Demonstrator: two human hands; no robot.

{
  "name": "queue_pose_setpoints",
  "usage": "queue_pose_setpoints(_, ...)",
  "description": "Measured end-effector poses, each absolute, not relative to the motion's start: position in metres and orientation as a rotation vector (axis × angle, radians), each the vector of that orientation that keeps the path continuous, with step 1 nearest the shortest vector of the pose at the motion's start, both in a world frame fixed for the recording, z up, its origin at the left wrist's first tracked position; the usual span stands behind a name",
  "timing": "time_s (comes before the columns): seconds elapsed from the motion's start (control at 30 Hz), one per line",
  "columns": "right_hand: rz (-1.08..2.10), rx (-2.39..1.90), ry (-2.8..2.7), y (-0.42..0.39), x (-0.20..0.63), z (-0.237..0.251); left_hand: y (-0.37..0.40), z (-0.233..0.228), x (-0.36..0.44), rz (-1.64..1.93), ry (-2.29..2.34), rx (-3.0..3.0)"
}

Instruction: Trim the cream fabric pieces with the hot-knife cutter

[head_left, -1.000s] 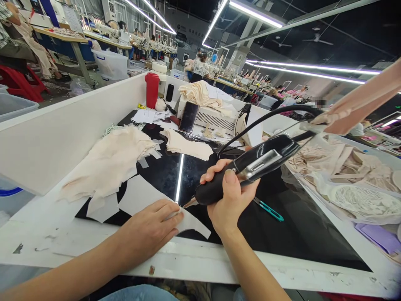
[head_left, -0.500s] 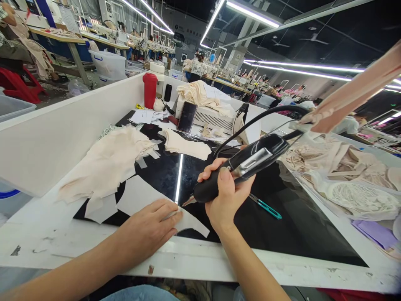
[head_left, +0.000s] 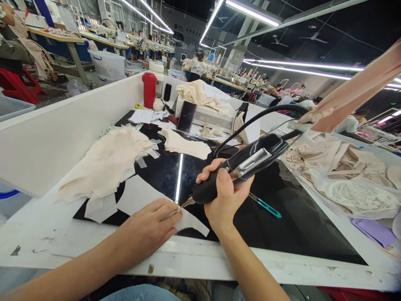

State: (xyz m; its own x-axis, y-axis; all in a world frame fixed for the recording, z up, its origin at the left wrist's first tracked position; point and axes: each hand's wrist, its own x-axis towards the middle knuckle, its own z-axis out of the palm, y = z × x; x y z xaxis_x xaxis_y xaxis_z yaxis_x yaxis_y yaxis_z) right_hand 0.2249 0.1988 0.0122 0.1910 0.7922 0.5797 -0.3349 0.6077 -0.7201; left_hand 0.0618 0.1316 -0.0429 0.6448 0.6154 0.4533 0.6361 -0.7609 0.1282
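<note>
Black corded handheld cutting tool (head_left: 238, 169): clenched in your right hand (head_left: 224, 198), body angled up toward 2 o'clock, metal tip down at 8 o'clock, touching the edge of the white cut fabric piece (head_left: 147, 196). Cable loops up and back from the rear end.

Left hand (head_left: 148, 228) is flat, palm down, fingers spread on that white piece, grasping nothing, fingertips (head_left: 175, 215) just beside the tool tip.

The piece lies on the glossy black counter (head_left: 282, 234), near edge, at 7 o'clock from the tool.

Around it:
- pile of cream fabric pieces (head_left: 106, 165) at 10 o'clock, partly overlapping the white piece
- second cream stack (head_left: 184, 144) at 12 o'clock
- teal-handled snips (head_left: 266, 205) on the counter at 3 o'clock of your right hand, apart from it
- red cylindrical flask (head_left: 149, 90) far back at 11 o'clock
- clear bag of beige lace parts (head_left: 351, 184) at 3 o'clock
</note>
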Motion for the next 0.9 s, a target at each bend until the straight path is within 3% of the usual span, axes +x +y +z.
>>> queue_pose_setpoints(0.9,0.835,-0.528,-1.119,0.1977,0.2228,0.0142,0.1286,-0.0445,0.0559,-0.732,-0.989,-2.833)
